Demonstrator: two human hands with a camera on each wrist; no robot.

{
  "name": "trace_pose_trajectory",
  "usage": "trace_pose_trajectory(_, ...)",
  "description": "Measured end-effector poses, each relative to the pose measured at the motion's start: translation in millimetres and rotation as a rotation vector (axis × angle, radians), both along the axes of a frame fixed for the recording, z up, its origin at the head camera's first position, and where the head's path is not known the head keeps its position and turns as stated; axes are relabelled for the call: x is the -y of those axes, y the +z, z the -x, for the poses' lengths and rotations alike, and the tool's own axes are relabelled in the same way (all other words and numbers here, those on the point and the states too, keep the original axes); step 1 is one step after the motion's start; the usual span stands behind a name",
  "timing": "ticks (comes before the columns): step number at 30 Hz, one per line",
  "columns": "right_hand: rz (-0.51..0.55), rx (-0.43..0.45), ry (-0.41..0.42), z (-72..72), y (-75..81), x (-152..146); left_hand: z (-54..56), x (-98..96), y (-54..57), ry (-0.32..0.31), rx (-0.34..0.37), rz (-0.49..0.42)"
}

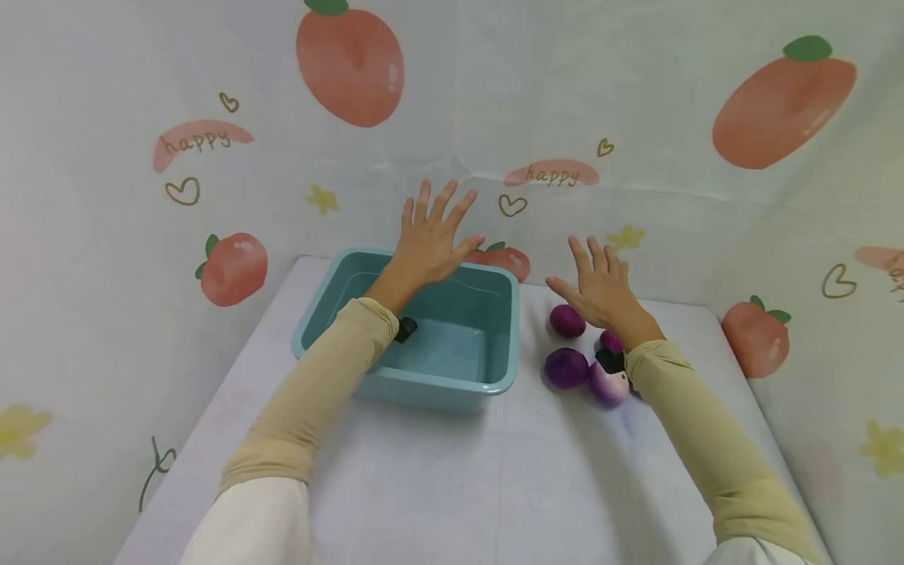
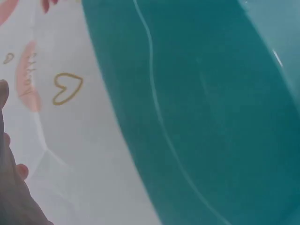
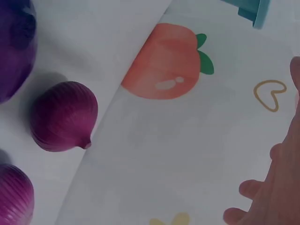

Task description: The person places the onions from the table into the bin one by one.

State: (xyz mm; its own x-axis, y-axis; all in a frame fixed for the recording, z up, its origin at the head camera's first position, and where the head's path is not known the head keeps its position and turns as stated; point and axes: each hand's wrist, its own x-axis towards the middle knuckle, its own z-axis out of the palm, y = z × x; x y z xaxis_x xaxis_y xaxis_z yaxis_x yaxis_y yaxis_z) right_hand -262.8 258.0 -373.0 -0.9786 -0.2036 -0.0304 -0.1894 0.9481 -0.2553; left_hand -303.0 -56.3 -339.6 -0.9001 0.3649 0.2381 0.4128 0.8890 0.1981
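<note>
My left hand [image 1: 432, 242] is raised over the far side of a teal plastic basin [image 1: 431, 380], fingers spread and holding nothing. The basin's wall fills much of the left wrist view, with part of the hand [image 2: 14, 173] at the left edge. On the right, my right hand [image 1: 600, 290] is lifted with fingers apart above a group of purple vegetables, also holding nothing. Among them are a red onion [image 1: 567, 321], a dark purple round vegetable [image 1: 566, 369] and a purple-and-white one [image 1: 609, 386]. Another red onion [image 3: 15, 194] shows in the right wrist view. My right forearm partly hides the group.
The basin stands on the left of a table [image 1: 424, 479] covered in white cloth. A backdrop [image 1: 452, 94] printed with fruit, hearts and "happy" rises behind and at both sides. Small black devices sit under both wrists.
</note>
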Motion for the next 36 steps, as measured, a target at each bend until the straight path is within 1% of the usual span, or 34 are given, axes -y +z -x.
trace_pose_trajectory(6, 0.021, 0.021, 0.045, -16.9, -6.2, -7, -10.9, 7.4, 14.5, -0.017, 0.024, -0.012)
trace_pose_trajectory(10, 0.037, 0.038, 0.062, -29.3, -11.6, -14, -18.1, 10.0, 24.2, -0.054, 0.023, -0.033)
trace_pose_trajectory(12, 0.052, 0.047, 0.067, -35.3, -15.7, -16, -23.2, 14.3, 29.8, -0.071, 0.023, -0.062)
trace_pose_trajectory(17, 0.075, 0.068, 0.084, -47.5, -28.4, -18, -37.7, 30.9, 46.6, -0.099, 0.009, -0.138)
trace_pose_trajectory(20, 0.073, 0.075, 0.100, -54.1, -35.7, -19, -45.9, 41.0, 55.7, -0.104, -0.010, -0.159)
trace_pose_trajectory(26, 0.068, 0.089, 0.112, -65.5, -53.1, -20, -61.1, 64.8, 68.9, -0.095, -0.025, -0.171)
trace_pose_trajectory(31, 0.074, 0.115, 0.116, -72.8, -67.9, -21, -73.0, 87.8, 76.3, -0.078, -0.024, -0.175)
trace_pose_trajectory(33, 0.081, 0.121, 0.120, -74.0, -74.0, -21, -76.2, 98.0, 76.8, -0.068, -0.027, -0.173)
trace_pose_trajectory(36, 0.095, 0.131, 0.118, -74.8, -82.6, -21, -78.3, 114.0, 74.2, -0.054, -0.041, -0.167)
